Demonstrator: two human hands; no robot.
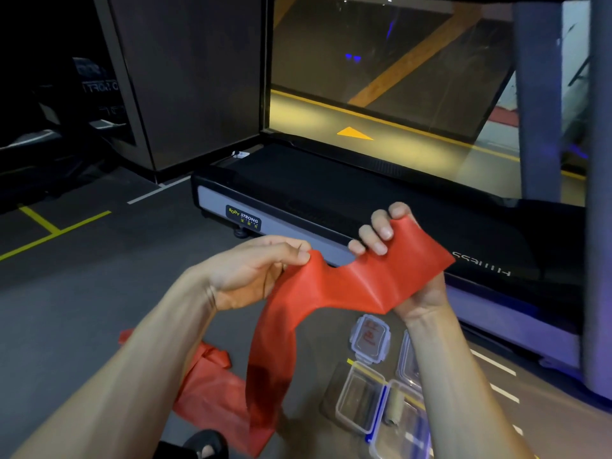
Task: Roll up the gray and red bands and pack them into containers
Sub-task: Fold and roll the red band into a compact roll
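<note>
While both hands grip it, left hand (pixel 255 270) pinching, right hand (pixel 402 260) curled, the red band (pixel 337 289) trails to the floor (pixel 82 293); containers (pixel 362 397) at 5 o'clock, contents indistinct.

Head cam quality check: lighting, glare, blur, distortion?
Head view: dim gym floor, upper left nearly black; bright yellow glare on the glass panel behind the black treadmill; straight edges bow from the wide-angle lens; both hands, left and right, and the red elastic band are sharp; the clear plastic containers at bottom are softer and low-contrast.
</note>
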